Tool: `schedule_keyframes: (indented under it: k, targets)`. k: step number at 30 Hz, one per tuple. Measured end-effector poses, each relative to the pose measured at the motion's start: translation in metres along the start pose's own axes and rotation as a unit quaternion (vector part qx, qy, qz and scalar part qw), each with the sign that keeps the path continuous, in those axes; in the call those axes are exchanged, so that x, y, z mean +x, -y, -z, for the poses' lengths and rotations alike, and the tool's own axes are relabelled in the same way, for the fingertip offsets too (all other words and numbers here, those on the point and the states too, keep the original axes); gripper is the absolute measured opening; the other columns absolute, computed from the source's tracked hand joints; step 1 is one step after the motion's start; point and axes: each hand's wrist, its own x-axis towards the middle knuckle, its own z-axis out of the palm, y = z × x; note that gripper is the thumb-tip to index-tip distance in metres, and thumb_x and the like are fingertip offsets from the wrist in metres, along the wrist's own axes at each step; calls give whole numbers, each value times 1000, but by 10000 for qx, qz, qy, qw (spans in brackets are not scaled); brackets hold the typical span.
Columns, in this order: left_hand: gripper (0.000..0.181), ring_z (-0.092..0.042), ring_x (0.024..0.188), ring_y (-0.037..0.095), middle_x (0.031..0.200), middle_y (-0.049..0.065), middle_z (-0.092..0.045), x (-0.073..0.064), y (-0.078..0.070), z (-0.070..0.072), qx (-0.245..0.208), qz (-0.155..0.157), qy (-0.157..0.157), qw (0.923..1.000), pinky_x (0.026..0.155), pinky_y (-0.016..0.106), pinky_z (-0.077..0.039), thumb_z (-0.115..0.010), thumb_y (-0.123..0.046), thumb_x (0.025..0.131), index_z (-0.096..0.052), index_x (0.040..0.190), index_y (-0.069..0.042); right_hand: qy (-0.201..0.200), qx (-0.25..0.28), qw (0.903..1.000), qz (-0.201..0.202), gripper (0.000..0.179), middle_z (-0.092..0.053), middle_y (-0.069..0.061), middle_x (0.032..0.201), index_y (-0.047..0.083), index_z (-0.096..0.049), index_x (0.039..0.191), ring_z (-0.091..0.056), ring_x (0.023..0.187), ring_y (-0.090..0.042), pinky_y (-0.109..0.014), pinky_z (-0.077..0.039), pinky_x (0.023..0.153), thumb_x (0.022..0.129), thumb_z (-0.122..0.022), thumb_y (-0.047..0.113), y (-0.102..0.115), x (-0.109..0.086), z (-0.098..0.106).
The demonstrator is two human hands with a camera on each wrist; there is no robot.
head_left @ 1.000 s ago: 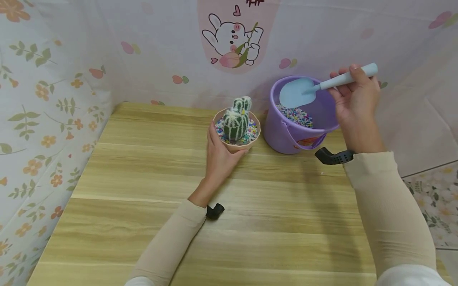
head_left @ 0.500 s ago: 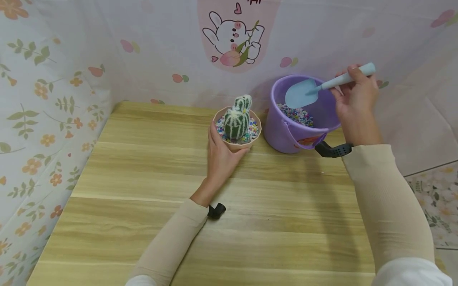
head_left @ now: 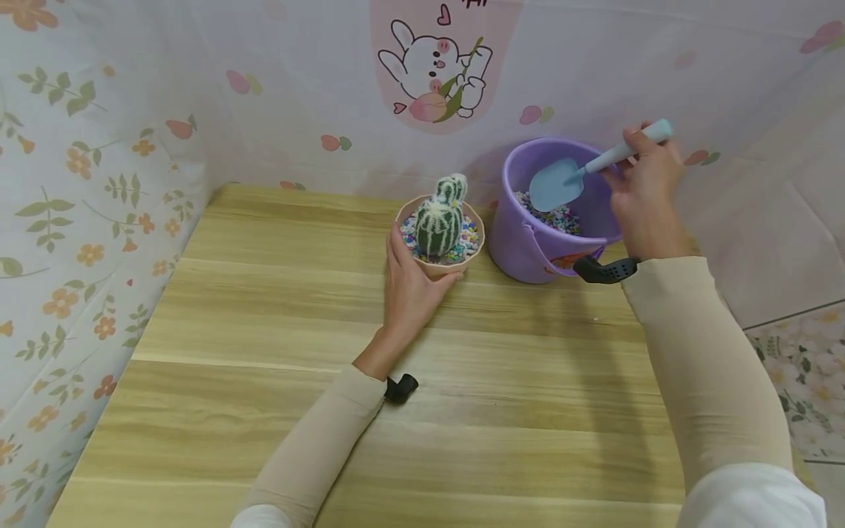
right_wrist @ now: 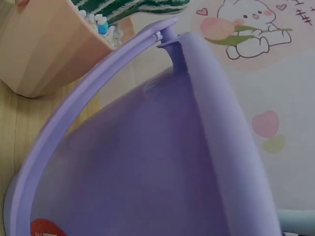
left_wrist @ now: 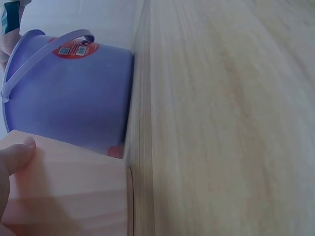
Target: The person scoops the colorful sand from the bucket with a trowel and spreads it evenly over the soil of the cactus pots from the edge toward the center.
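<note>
One blue shovel (head_left: pixel 565 181) has lowered toward beads (head_left: pixel 564 221) in the bucket (head_left: pixel 513 246).

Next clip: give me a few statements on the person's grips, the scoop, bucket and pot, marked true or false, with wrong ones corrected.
1. The right grip holds the blue scoop. True.
2. The purple bucket stands on the wooden table. True.
3. The left grip is on the bucket. False: it holds the pot.
4. Multicoloured bits show inside the bucket. True.
5. The scoop lies on the table. False: it is held at the bucket's opening.
</note>
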Motion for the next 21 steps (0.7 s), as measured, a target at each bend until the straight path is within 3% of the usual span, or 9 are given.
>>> schedule_keyframes:
  k: [7,12,21]
  targets:
    - [128,-33,139,33,156,19,-23,-1,-2,1,6,29,29,10000,111,46,-33,-90,-44,64,-8,155,-4,-59,-471,9988,110,34,-65,3,100,18,-68,109,-62,99,-20,-41,-40,98,82,-74,-1,-4,1,-1]
    - [129,-32,140,32,156,19,-23,-1,0,0,46,1,26,10000,112,45,-32,-89,-46,64,-7,155,-5,51,-545,9979,359,27,-65,0,92,14,-64,95,-62,83,-19,-39,-45,81,80,-73,-6,-10,3,-2]
    - [129,-31,141,32,156,18,-22,-1,0,0,52,30,44,10000,113,44,-31,-89,-46,64,-7,155,-6,301,-373,9970,604,23,-63,-3,91,13,-61,94,-62,79,-21,-38,-46,79,84,-70,-5,-15,11,0]
